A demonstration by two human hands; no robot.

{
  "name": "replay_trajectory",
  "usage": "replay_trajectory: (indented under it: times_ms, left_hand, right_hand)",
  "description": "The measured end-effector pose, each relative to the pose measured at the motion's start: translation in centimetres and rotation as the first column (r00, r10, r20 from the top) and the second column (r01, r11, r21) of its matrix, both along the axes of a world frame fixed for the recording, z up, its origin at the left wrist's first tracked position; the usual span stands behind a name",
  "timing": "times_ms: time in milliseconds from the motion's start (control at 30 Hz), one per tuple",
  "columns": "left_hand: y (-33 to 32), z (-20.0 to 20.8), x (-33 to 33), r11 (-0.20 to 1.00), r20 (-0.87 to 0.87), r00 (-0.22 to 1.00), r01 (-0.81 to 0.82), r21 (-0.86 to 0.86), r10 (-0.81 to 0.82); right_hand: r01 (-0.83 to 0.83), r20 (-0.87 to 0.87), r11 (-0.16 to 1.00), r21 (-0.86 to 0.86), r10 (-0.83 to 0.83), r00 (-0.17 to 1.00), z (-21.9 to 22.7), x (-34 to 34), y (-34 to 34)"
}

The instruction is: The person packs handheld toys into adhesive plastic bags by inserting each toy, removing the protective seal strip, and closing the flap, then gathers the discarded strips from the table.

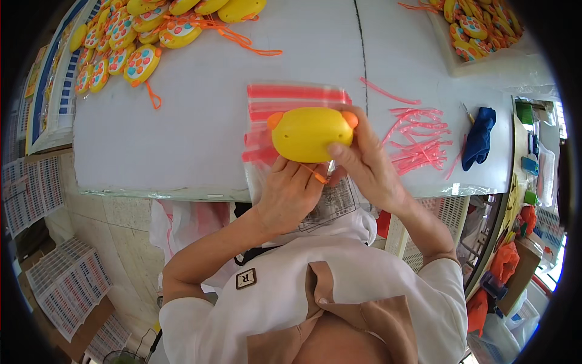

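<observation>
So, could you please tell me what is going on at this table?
The person's right hand holds a yellow toy above pink-banded clear plastic on the table. The left hand is at the toy's lower edge, beside an orange cord; whether it grips the cord is unclear. Other yellow toys lie piled at the upper left, and loose pink strips lie to the right.

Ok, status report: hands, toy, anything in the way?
Right fingers hold yellow oval toy. Left fingers by its orange strap. Red-striped plastic bags underneath.
</observation>
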State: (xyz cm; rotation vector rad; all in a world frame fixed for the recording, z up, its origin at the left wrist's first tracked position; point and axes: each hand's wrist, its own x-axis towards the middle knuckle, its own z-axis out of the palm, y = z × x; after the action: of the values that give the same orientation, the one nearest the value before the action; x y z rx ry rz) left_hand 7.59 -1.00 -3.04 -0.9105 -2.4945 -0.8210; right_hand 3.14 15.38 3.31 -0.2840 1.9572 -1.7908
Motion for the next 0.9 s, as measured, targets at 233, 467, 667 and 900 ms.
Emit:
replay_trajectory:
  times_ms: [233,467,667,900]
  left_hand:
    - [-2.0,2.8,1.3,0.999,0.157,0.987,0.032,0.036,-0.037]
    - [-5.6,3.5,0.0,0.802,0.68,0.702,-0.522,0.291,0.21]
    - [-5.4,1.8,-1.6,0.77,0.827,0.562,-0.533,0.35,0.013]
    - [-3.3,3.6,-2.8,0.648,0.795,0.598,-0.566,0.508,-0.101]
  right_hand:
    - [-0.137,-0.003,0.961,0.242,0.142,0.99,-0.9,0.9,2.2]
    - [-0.15,-0.036,0.961,0.233,0.163,0.986,-1.2,1.3,2.2]
    - [-0.185,-0.033,0.956,0.226,0.197,0.98,-0.7,0.9,2.0]
    - [-0.287,-0.427,0.83,0.478,0.505,0.75,-1.8,-1.3,1.7]
